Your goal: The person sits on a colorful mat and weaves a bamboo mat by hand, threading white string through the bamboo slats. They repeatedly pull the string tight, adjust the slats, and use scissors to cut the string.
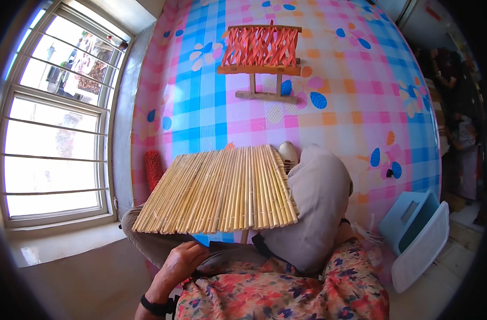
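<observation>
A mat of straight straw-coloured reeds (217, 189), bound side by side with thread, slants across in front of my crossed legs. A short wooden piece (244, 236) shows beneath its near edge. My left hand (182, 260) lies on my lap below the mat, apart from it; its fingers stretch to the right, loosely bent, with nothing visible in them. At my raised right knee (321, 197), a little bare skin of my right arm shows beside the floral sleeve, but the right hand is hidden. A white rounded thing (287, 152) stands beyond the mat's far right corner.
Farther off stands a wooden frame (259, 69) laced with red strips. A red textured object (154, 168) lies left of the mat. A blue bin (408, 216) and a white lid (420, 250) are at the right. The barred window (57, 154) borders the left; a checked sheet (350, 106) covers the floor.
</observation>
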